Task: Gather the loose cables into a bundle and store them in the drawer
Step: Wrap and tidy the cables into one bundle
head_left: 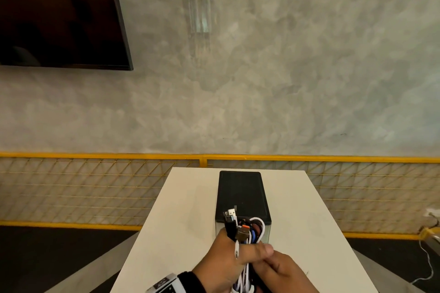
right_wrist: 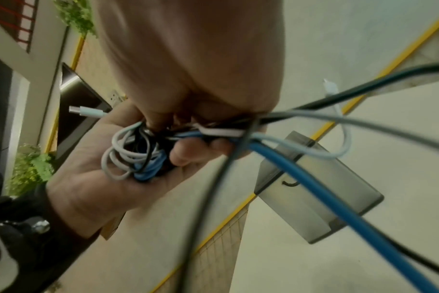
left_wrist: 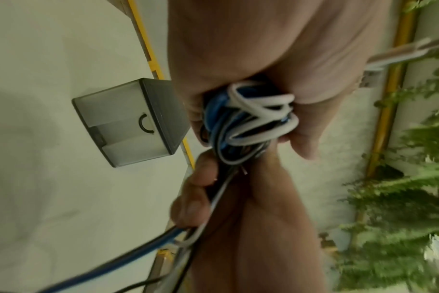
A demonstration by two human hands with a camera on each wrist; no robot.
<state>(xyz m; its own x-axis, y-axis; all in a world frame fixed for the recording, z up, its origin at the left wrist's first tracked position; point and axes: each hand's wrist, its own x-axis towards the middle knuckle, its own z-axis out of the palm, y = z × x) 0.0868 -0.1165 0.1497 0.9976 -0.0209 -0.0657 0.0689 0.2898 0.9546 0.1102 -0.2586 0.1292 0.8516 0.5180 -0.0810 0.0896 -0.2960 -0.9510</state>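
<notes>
A bundle of white, blue and black cables (head_left: 247, 231) is held over the near end of the white table (head_left: 181, 221), with several plugs sticking up from it. My left hand (head_left: 226, 259) grips the coiled loops (left_wrist: 251, 123) in its curled fingers. Just to its right, my right hand (head_left: 288, 273) grips the loose strands (right_wrist: 238, 132) that trail out of the coil, among them a thick blue cable (right_wrist: 313, 184). The small drawer box (head_left: 240, 192), black on top, stands just beyond the hands. Its frosted front (left_wrist: 128, 126) with a black curved handle looks shut.
A yellow mesh railing (head_left: 95, 185) runs behind the narrow table, whose side edges drop off left and right. A dark screen (head_left: 59, 14) and a glass lamp (head_left: 197, 2) hang on the grey wall. Green plants (left_wrist: 401, 198) show in the wrist views.
</notes>
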